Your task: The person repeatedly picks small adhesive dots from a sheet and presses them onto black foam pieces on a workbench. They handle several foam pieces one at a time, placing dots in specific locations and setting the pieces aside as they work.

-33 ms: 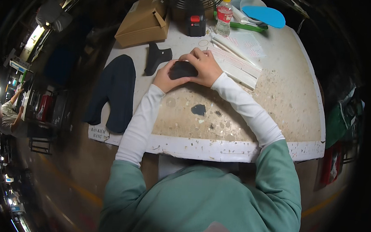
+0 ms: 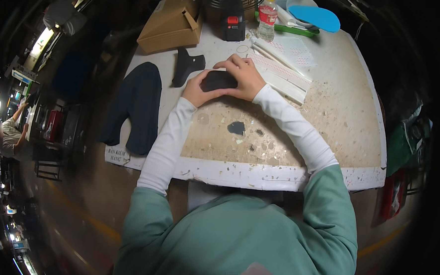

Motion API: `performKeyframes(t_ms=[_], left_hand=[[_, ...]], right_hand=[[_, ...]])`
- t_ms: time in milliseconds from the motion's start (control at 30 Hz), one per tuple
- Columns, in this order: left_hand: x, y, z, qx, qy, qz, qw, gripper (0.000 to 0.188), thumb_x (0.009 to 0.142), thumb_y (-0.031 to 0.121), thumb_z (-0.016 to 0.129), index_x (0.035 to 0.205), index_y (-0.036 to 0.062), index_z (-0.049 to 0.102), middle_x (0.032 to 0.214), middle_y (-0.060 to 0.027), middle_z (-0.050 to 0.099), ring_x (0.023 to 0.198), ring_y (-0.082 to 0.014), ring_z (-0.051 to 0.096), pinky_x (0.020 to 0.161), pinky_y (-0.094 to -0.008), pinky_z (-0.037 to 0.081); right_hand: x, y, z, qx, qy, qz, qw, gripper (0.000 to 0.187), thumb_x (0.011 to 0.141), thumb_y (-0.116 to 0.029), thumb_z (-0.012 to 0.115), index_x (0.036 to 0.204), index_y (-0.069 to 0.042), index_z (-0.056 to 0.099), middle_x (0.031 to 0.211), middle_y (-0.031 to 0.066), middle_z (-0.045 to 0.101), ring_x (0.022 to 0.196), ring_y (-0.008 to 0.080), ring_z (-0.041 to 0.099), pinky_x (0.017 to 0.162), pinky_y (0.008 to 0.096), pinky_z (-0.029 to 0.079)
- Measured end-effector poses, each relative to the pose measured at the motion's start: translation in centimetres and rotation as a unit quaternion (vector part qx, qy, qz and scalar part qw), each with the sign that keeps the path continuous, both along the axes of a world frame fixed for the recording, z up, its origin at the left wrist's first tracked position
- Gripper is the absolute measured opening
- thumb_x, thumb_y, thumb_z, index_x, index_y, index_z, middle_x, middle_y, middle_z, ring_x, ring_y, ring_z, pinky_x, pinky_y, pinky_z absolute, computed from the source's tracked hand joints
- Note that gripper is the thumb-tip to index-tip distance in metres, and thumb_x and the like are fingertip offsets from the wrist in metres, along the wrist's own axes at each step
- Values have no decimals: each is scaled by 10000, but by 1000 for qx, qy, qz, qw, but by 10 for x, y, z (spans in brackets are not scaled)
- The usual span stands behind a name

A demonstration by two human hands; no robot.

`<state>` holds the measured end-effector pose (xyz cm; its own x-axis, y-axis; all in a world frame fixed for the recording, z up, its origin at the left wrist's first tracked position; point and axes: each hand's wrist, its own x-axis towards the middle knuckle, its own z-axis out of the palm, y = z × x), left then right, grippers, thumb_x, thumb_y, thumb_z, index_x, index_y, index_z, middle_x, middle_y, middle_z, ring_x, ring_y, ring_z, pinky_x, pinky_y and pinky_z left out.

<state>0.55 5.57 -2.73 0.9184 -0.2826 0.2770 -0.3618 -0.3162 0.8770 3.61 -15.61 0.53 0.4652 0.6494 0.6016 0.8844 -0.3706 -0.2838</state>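
Observation:
Over the far middle of the worktable, my left hand (image 2: pixel 196 90) and my right hand (image 2: pixel 245 78) hold a black rounded piece (image 2: pixel 219 80) between them. My left hand curls round its left side. The thumbs lie along the near edge, and the right fingers arch over the far side. The underside of the piece is hidden, and I cannot tell its material. A black T-shaped piece (image 2: pixel 186 66) lies just left of the hands. Farther left, a large dark U-shaped piece (image 2: pixel 141 93) rests at the table's edge.
White ruled strips (image 2: pixel 283 78) lie right of the hands. A cardboard box (image 2: pixel 171 25), a fan with a black battery base (image 2: pixel 233 29), a bottle (image 2: pixel 267 23) and a blue oval sheet (image 2: pixel 314 18) stand behind. Scraps, including a dark one (image 2: pixel 236 128), litter the worktable (image 2: pixel 330 123).
The right fingers have shifted slightly over the black piece, and a little more of it shows. Both hands keep their hold.

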Motion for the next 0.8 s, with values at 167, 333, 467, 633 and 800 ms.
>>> performKeyframes(t_ms=[167,333,467,633,800], left_hand=[[0,-6,-6,-52,-24,18,998,576,705,185,828,1150,10,508,1046,-81,600,967,-137,588,856,-269,477],[-4,-21,-7,-43,-92,46,994,627,668,182,837,1154,46,465,1042,-87,579,968,-171,580,856,-296,478],[-4,-25,-6,-13,-146,80,986,687,640,210,842,1176,61,439,1061,-104,558,980,-187,562,866,-315,468],[-2,-22,-13,-66,-105,37,992,712,651,75,732,1252,54,351,1192,-128,445,1114,-209,476,971,-317,391],[1,-13,-14,-162,-53,19,985,708,624,5,602,1279,37,335,1199,-115,422,1163,-204,425,1044,-293,301]], right_hand=[[6,-7,-24,241,332,7,912,573,899,-306,594,1394,-101,389,1351,117,456,1272,230,426,1061,363,309],[9,6,-43,386,364,20,847,647,978,-447,389,1450,-21,266,1474,196,309,1383,272,279,1124,340,199],[1,11,-48,350,380,49,855,728,974,-548,279,1468,-16,223,1504,192,257,1415,272,202,1141,336,133],[-1,12,-43,351,419,49,836,740,966,-573,274,1467,-29,241,1499,192,267,1412,270,208,1146,342,123],[-2,7,-34,410,491,36,768,715,969,-571,268,1475,-68,240,1498,182,273,1410,260,211,1148,352,119]])
